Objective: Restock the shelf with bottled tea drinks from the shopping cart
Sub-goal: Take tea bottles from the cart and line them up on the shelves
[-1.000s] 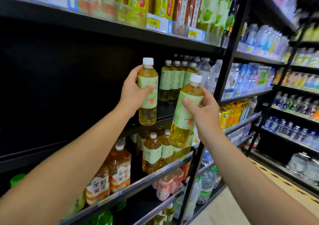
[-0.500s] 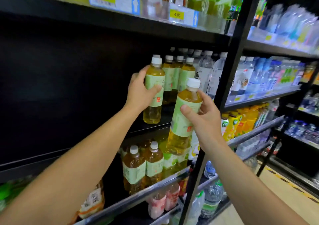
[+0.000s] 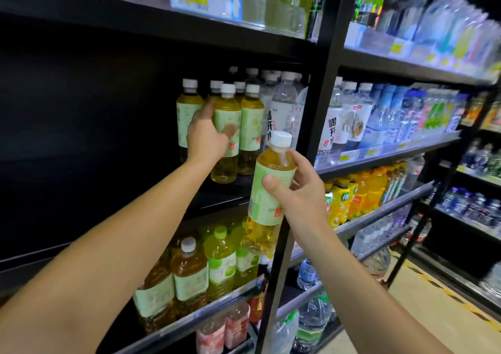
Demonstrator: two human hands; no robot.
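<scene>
Tea bottle (image 3: 225, 134), white cap, pale green label, stands at the front of the middle shelf (image 3: 225, 191), touching the row of matching tea bottles (image 3: 250, 128) on its right, with another like it just behind on its left. Left hand (image 3: 207, 136) is on it: thumb lies across the label, index finger points up along its far side. Blur hides whether the fingers are gripping or already letting go, so cannot tell. Base looks to be on the shelf board or just above it; contact point is hidden by the wrist.

Second tea bottle (image 3: 267, 193) is held by the right hand (image 3: 301, 193) in front of the black upright (image 3: 325, 109), tilted with the cap leaning right, thumb on the label and fingers wrapped round the back. It is off the shelf and well below the row's caps.

Judgement: the step in hand is seating the left bottle. To do it well, set the base flat, turn the label forward to match its neighbours, and release only once it stands unaided. The shelf to the left is dark and unfilled, so the next bottle probably belongs there or in front. Bring the right bottle upright before passing it inward, and clear the upright on the way.

Risk: a nudge could tip the close-packed row, including the clear water bottles (image 3: 284, 104) just to its right.
</scene>
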